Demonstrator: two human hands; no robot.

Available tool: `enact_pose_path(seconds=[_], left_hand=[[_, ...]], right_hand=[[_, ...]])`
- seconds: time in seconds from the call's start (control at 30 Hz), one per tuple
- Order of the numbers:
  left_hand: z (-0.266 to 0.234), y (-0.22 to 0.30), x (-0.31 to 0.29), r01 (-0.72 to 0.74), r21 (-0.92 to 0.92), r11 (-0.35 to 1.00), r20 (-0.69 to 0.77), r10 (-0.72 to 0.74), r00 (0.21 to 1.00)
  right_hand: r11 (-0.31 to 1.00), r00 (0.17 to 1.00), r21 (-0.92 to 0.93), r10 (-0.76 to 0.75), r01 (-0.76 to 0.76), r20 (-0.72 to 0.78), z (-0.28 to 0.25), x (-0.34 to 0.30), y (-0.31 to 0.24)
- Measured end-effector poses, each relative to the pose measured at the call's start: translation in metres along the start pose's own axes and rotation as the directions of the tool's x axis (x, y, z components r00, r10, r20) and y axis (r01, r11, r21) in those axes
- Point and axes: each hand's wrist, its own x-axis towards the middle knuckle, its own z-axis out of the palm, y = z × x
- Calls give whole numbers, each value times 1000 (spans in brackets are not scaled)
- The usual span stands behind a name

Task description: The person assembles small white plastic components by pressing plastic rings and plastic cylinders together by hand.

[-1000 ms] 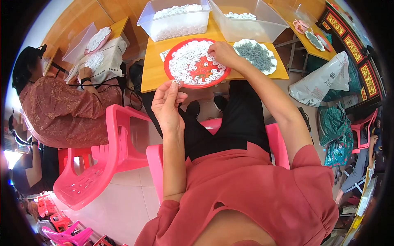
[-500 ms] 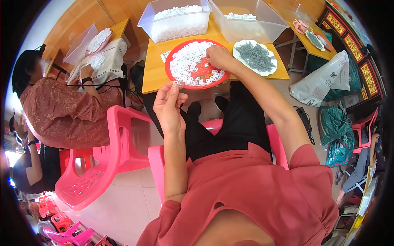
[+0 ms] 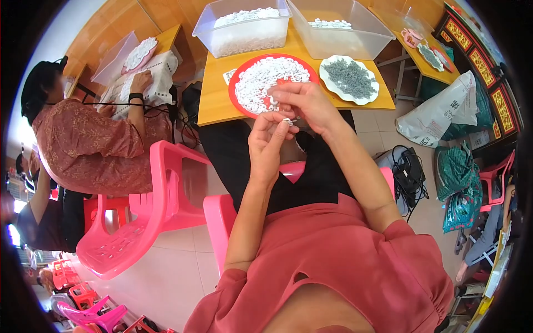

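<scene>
My left hand (image 3: 265, 147) is closed in front of the plate, pinching a small white plastic clip (image 3: 287, 121) between thumb and forefinger. Just above it, my right hand (image 3: 312, 105) hangs over the near edge of a round red plate (image 3: 315, 75), thumb and fingers drawn together. Another white clip (image 3: 272, 100) appears to be at its fingertips. Loose white clips (image 3: 261, 77) cover most of the plate, with some red base showing. To the right stands a white scalloped dish (image 3: 363, 100) heaped with thin grey nails (image 3: 348, 80).
Two clear plastic bins (image 3: 244, 41) (image 3: 344, 44) holding white pieces stand at the back of the yellow table (image 3: 214, 105). A pink chair (image 3: 161, 188) is on the left, beside a seated person (image 3: 94, 144) working. Cables (image 3: 408, 172) and sacks (image 3: 455, 172) lie at right.
My right hand has drawn back from the plate toward my left hand. The left hand has moved right, still pinching a clip, and the two are now close together.
</scene>
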Motion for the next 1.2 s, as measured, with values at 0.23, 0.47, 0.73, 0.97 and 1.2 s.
enact_pose_path(seconds=[0.23, 0.47, 0.73, 0.97, 1.2], left_hand=[[2, 6, -1, -62, -27, 998, 4, 62, 998], [12, 20, -7, -36, -99, 994, -53, 31, 998], [9, 20, -10, -59, -24, 998, -220, 52, 974], [12, 25, -9, -63, 14, 998, -271, 64, 961], [14, 27, -9, -90, 60, 994, -283, 103, 953]], right_hand=[[996, 997, 77, -39, 45, -66, -8, -38, 9], [989, 994, 119, -82, 91, -74, -6, -54, -4], [977, 984, 173, -100, 125, -145, 8, -62, -5], [980, 977, 143, -113, 140, -183, 16, -63, -5], [975, 974, 141, -149, 174, -173, 22, -65, -9]])
